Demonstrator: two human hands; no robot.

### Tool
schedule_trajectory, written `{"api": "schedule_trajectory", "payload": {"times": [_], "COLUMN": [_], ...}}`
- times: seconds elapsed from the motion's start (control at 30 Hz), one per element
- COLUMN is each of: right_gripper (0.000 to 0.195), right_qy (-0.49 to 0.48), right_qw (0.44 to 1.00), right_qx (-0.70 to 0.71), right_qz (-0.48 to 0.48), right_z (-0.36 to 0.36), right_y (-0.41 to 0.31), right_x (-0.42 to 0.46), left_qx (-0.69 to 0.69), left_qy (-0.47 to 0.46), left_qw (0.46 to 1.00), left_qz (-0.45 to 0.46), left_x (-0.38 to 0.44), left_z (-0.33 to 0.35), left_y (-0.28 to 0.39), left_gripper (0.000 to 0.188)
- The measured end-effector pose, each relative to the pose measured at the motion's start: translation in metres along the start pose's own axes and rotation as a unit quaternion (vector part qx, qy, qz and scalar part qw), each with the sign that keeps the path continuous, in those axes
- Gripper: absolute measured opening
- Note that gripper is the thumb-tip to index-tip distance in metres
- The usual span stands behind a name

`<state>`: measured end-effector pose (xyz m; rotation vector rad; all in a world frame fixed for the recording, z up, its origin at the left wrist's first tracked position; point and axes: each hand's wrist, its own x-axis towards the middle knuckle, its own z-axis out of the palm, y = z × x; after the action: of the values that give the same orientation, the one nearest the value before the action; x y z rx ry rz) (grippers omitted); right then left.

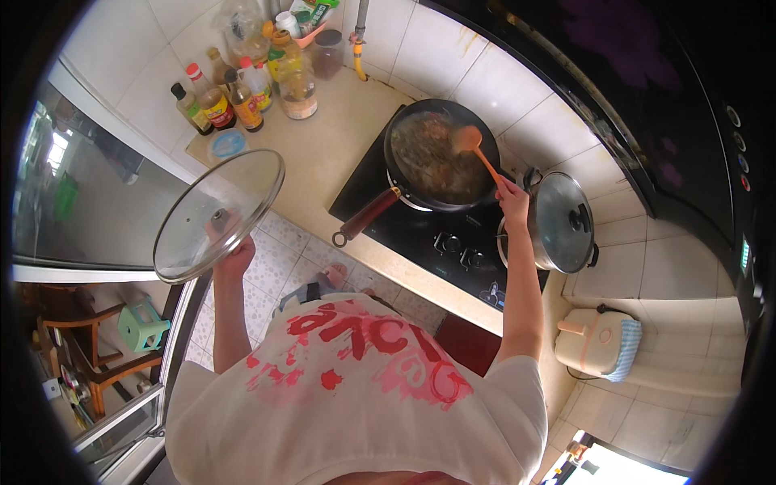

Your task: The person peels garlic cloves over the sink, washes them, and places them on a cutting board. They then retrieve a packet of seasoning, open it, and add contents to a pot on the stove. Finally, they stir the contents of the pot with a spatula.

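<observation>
My left hand (235, 253) grips a round glass lid (182, 233) with a metal rim, tilted in the air left of the counter. Its knob is inside my fingers, seen through the glass. In my right hand (513, 201) is the handle of an orange spatula (468, 139). The spatula's head is over the right part of a dark wok (391, 160) on the black gas stove. Brownish liquid with dark strands and reddish-brown pieces (430, 145) fills much of the wok, and steam blurs it. The wok's brown wooden handle (373, 212) points toward the counter's front edge.
A lidded steel pot (561, 221) stands right of my right forearm. Several sauce bottles (242, 100) and a small blue-lidded container (228, 143) stand at the counter's far left. The black range hood (606, 73) overhangs the back. A cream appliance (591, 342) sits at right.
</observation>
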<state>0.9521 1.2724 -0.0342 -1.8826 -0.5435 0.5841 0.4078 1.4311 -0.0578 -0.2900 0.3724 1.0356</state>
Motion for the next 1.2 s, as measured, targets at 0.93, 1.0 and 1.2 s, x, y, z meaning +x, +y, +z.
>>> {"api": "schedule_trajectory", "payload": {"times": [0.93,1.0,1.2], "right_gripper": [0.030,0.030,0.029], "right_qy": [-0.014,0.000,0.064], "right_qw": [0.993,0.982,0.863], "right_qx": [-0.079,-0.160,-0.460], "right_qz": [-0.086,-0.099,-0.199], "right_z": [0.000,-0.004,-0.017], "right_y": [-0.029,-0.038,-0.032], "right_x": [-0.018,-0.023,-0.034], "left_qx": [-0.051,-0.036,-0.017], "left_qy": [0.003,-0.006,-0.011], "left_qw": [0.999,0.999,1.000], "left_qz": [-0.002,0.004,0.000], "left_x": [-0.007,-0.006,-0.006], "left_z": [-0.002,-0.003,-0.002], "left_y": [0.002,0.002,0.002], "left_gripper": [0.041,0.042,0.039]}}
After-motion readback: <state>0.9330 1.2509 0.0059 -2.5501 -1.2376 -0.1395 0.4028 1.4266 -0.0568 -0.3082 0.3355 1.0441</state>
